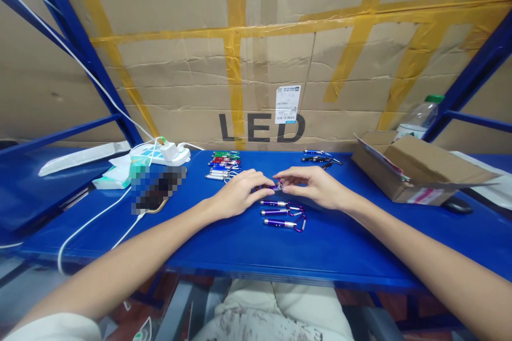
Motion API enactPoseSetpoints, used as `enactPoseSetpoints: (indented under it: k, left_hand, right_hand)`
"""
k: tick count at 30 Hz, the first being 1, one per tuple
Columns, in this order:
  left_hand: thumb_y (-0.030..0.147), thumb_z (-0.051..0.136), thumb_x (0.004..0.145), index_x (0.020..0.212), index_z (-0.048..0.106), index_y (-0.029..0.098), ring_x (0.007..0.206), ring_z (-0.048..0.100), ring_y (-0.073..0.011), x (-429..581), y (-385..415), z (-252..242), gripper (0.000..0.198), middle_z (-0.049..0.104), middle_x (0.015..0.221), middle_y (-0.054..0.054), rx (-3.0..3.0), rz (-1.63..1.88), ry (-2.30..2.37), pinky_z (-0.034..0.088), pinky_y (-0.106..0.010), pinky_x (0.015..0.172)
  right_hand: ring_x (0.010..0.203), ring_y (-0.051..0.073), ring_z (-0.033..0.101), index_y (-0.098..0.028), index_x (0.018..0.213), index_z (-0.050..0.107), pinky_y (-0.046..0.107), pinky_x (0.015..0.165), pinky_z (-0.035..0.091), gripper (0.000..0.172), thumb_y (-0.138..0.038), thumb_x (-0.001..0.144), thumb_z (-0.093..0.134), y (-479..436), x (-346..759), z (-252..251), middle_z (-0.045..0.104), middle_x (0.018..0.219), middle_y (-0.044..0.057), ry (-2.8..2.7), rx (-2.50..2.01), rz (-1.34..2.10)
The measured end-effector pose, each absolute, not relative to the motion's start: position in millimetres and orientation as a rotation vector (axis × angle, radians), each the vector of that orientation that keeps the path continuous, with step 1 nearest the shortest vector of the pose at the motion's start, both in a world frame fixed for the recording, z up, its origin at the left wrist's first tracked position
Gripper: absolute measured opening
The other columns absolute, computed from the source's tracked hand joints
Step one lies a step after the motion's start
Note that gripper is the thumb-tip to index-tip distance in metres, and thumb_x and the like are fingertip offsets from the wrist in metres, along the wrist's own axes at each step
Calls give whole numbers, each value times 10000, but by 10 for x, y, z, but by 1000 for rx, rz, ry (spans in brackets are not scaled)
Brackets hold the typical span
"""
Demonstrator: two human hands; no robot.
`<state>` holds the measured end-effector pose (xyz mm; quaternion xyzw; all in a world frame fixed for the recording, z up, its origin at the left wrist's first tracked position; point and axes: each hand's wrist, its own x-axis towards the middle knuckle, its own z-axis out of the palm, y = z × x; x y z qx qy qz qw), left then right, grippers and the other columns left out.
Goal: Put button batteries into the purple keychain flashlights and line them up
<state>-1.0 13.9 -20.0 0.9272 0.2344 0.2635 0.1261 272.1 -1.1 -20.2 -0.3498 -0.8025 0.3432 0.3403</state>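
Observation:
Both hands meet over the middle of the blue table around a small purple keychain flashlight (275, 187). My left hand (245, 192) pinches its body between thumb and fingers. On its clip end are the closed fingertips of my right hand (310, 185). The fingers partly cover this flashlight. Just below the hands lie several purple keychain flashlights (279, 223) in a column, their carabiner clips pointing right. Behind my left hand is a group of keychain flashlights (224, 162) in green, red, blue and silver. Blue and black ones (318, 159) lie farther back, to the right.
An open cardboard box (416, 170) stands at the right, with a green-capped bottle (420, 114) behind it. At the left are a phone (160, 190) on a white cable, a power strip (176, 156) and a tissue pack (120, 173). A large taped carton (192, 74) walls the back.

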Motion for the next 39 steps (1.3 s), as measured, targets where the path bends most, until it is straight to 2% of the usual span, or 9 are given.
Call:
enactPoseSetpoints:
  k: [11, 27, 39]
  left_hand:
    - [400, 548, 1121, 1245, 773, 212, 1028, 635, -240, -15, 128, -177, 318, 766, 1094, -90, 2709, 744, 605, 499, -383, 955]
    - [370, 617, 1092, 1178, 806, 218, 957, 648, -216, 7, 178, -204, 257, 773, 1001, -55, 2519, 766, 644, 488, -336, 883]
    - [523, 699, 1013, 1086, 804, 151, 932, 724, -218, 34, 219, -238, 393, 826, 976, -79, 2007, 695, 625, 529, -333, 889]
  right_hand:
    - [914, 236, 761, -239, 1187, 813, 367, 870, 592, 279, -405, 980, 725, -99, 2685, -109, 821, 1042, 67, -2234, -902, 595]
    - [915, 248, 757, -255, 1190, 813, 376, 867, 572, 267, -406, 1034, 658, -155, 2658, -41, 820, 1020, 75, -2286, -839, 397]
    - [907, 213, 748, -206, 1214, 772, 331, 829, 553, 223, -305, 1059, 646, -158, 2673, -41, 800, 1015, 74, -2319, -757, 246]
